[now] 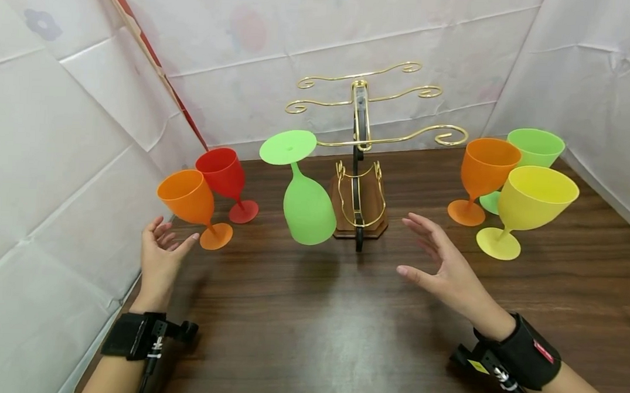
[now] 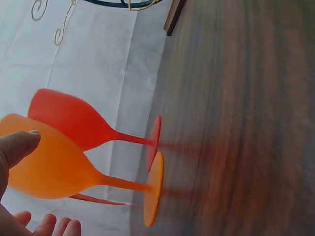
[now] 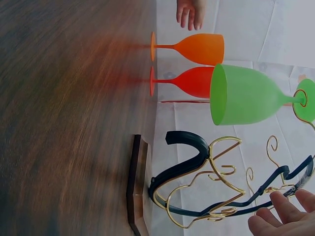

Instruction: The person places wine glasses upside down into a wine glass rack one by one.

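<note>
At the left, my left hand (image 1: pixel 160 259) is spread beside an orange goblet (image 1: pixel 189 200) standing upright on the table. Its thumb overlaps the bowl in the left wrist view, and I cannot tell whether it touches. Just behind stands a red goblet (image 1: pixel 222 173). A light green goblet (image 1: pixel 308 211) hangs upside down by its foot from the left end of the front arm of a gold and black wire rack (image 1: pixel 396 139). My right hand (image 1: pixel 450 274) hovers right of the rack's wooden base (image 1: pixel 378 227), fingers apart and holding nothing.
On the right, an orange goblet (image 1: pixel 487 166), a green goblet (image 1: pixel 536 144) and a yellow goblet (image 1: pixel 531 200) stand upright close together on the dark wooden table (image 1: pixel 288 336). Pale sheeting (image 1: pixel 210 51) hangs behind and along the sides.
</note>
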Action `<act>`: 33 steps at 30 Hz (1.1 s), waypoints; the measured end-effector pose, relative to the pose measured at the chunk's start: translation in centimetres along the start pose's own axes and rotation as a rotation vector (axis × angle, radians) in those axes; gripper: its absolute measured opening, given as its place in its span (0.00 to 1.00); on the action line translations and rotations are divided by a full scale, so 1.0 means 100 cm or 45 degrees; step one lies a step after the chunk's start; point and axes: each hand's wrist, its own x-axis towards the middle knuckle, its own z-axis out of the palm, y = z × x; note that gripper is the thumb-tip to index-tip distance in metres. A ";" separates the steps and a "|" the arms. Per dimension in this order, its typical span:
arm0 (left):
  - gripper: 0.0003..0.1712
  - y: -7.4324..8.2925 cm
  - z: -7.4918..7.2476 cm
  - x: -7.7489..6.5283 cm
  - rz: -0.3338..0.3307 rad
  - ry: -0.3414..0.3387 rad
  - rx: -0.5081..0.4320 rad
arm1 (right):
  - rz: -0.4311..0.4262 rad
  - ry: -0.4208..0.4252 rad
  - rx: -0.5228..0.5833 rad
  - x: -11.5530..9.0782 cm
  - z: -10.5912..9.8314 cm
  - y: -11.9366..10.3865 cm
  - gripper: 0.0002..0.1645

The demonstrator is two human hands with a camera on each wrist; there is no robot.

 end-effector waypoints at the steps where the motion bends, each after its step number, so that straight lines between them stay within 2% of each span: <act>1: 0.49 -0.001 0.001 0.004 -0.032 -0.002 -0.023 | 0.003 0.000 -0.001 0.000 0.000 0.000 0.48; 4: 0.53 -0.003 0.006 0.013 -0.115 -0.030 -0.074 | 0.007 -0.001 -0.001 0.000 -0.001 0.001 0.48; 9: 0.59 -0.004 0.014 0.025 -0.160 -0.079 -0.111 | 0.013 0.001 0.010 -0.001 -0.001 0.003 0.47; 14: 0.59 -0.005 0.021 0.035 -0.193 -0.037 -0.183 | 0.019 -0.001 0.016 -0.003 -0.001 0.005 0.47; 23: 0.51 -0.015 0.030 0.043 -0.152 0.022 -0.273 | 0.036 0.009 0.012 -0.005 -0.002 0.007 0.47; 28: 0.50 -0.015 0.033 0.044 -0.131 0.035 -0.283 | 0.042 0.006 0.019 -0.006 -0.001 0.008 0.47; 33: 0.48 -0.013 0.037 0.045 -0.097 0.045 -0.360 | 0.041 0.007 0.031 -0.006 -0.001 0.008 0.47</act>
